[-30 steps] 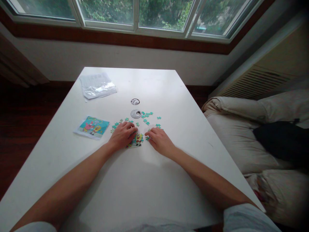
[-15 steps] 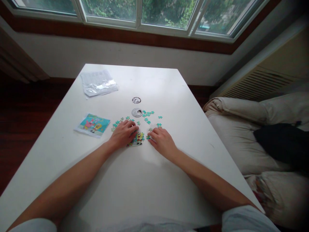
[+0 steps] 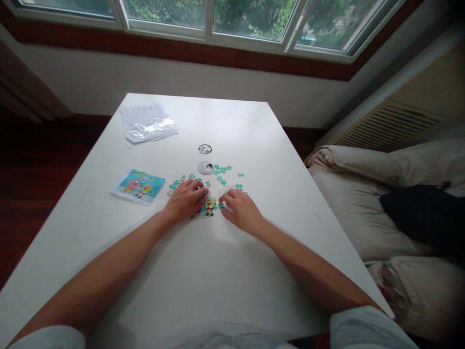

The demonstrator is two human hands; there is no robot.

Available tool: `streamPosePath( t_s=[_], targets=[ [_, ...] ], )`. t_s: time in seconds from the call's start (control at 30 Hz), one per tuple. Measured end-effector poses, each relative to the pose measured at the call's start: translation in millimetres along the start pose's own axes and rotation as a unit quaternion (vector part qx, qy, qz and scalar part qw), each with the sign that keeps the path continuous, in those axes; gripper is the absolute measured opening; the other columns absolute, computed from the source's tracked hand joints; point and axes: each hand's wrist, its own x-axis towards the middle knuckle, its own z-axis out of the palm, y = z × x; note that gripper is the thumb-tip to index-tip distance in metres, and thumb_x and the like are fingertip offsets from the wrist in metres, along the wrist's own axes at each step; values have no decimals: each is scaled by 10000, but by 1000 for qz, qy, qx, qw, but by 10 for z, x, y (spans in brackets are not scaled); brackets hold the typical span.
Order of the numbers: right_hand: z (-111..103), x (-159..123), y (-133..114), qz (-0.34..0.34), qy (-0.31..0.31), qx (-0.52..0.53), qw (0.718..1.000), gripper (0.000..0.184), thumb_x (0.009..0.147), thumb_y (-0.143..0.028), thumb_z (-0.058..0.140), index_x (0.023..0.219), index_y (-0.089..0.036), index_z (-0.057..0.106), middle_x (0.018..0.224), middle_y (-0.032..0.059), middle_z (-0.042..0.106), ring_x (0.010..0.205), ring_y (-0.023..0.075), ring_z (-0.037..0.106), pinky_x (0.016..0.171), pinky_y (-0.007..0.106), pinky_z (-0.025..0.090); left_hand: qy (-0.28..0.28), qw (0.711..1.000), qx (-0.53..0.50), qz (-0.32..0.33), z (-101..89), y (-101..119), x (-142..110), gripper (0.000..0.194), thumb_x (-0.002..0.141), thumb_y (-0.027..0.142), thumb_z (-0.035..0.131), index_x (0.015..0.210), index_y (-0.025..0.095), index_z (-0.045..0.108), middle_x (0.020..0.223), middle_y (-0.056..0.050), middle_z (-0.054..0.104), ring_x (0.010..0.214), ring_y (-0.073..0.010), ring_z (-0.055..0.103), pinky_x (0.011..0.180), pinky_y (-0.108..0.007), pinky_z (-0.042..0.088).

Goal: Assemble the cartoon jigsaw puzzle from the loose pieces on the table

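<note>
A partly joined jigsaw puzzle (image 3: 209,207) with a yellow cartoon figure lies on the white table. My left hand (image 3: 186,199) rests over its left side, fingers spread and lying low, covering part of the picture. Just right of the puzzle, my right hand (image 3: 240,209) pinches a small green puzzle piece (image 3: 221,205) between thumb and fingers, a narrow gap from the joined part. Loose teal puzzle pieces (image 3: 222,169) are scattered beyond both hands, and more loose pieces (image 3: 176,184) lie beside my left fingers, partly hidden.
On the table (image 3: 203,271), a cartoon picture packet (image 3: 140,186) lies left of my hands. A clear plastic bag with paper (image 3: 148,123) is at the far left. Two round grommets (image 3: 206,167) sit mid-table. A beige sofa (image 3: 341,208) stands to the right, below the window side.
My right hand has shifted slightly left, bringing the pinched piece closer to the joined puzzle. My left hand stays nearly where it was.
</note>
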Motion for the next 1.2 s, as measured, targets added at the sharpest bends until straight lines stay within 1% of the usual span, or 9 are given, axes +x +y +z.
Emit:
streamPosePath(
  t_s=[0.13,0.23,0.37,0.5,0.6,0.73,0.83,0.93,1.2],
  targets=[
    [13,9,24,-6,14,45,999,165,887,-200,705,1044,-221,660,1001,54,639,992,223,569,917,347,426,-2,1000,1,1,-5,3,2,236,1033,332,502,1165,259,683,1133,-83,646,1044,-265,565,952,-441,474],
    [55,25,61,1,26,120,992,98,886,-175,684,957,-215,628,907,24,640,905,196,568,849,317,431,-4,1000,1,0,-3,2,3,242,1034,330,495,1174,258,679,1134,-83,646,1043,-264,565,955,-443,477],
    [104,63,116,49,24,257,965,76,891,-196,663,851,-211,601,773,-29,625,725,141,551,709,267,421,3,1000,-1,1,18,-16,1,234,1027,324,503,1165,267,683,1128,-81,646,1033,-257,571,954,-439,477],
    [123,87,122,83,40,332,939,61,892,-227,668,944,-211,640,743,-48,645,661,121,542,651,248,413,5,1000,2,3,25,-23,2,232,1024,326,510,1165,265,684,1121,-81,646,1029,-255,573,951,-435,474],
    [152,87,100,84,44,321,942,134,889,-182,669,1017,-218,691,763,-42,672,664,119,555,668,251,418,0,1000,8,2,5,-7,6,242,1032,332,498,1166,251,682,1123,-84,649,1035,-259,567,947,-435,474],
    [215,75,73,83,65,266,958,125,882,-147,701,981,-221,721,800,-13,696,745,148,590,732,278,429,-3,1000,6,-1,-18,9,6,239,1031,327,501,1164,249,683,1132,-87,646,1053,-261,565,958,-435,470],
    [257,71,52,69,85,229,967,82,880,-162,734,927,-225,710,810,-1,700,811,180,587,785,308,424,-2,1000,3,-1,-5,1,0,234,1027,323,508,1167,256,683,1133,-87,643,1052,-259,567,957,-434,470],
    [279,71,28,56,101,201,973,75,889,-173,740,889,-224,685,813,-1,690,807,186,564,800,322,410,0,1000,6,-2,15,-7,-4,234,1027,320,510,1175,255,679,1144,-86,641,1063,-263,565,959,-433,466],
    [289,65,39,54,122,151,979,43,936,-234,707,899,-221,689,848,23,662,878,210,559,840,345,409,-6,1000,8,-2,-10,21,13,243,1036,324,497,1168,240,684,1133,-90,647,1037,-258,561,948,-430,463]
  ],
)
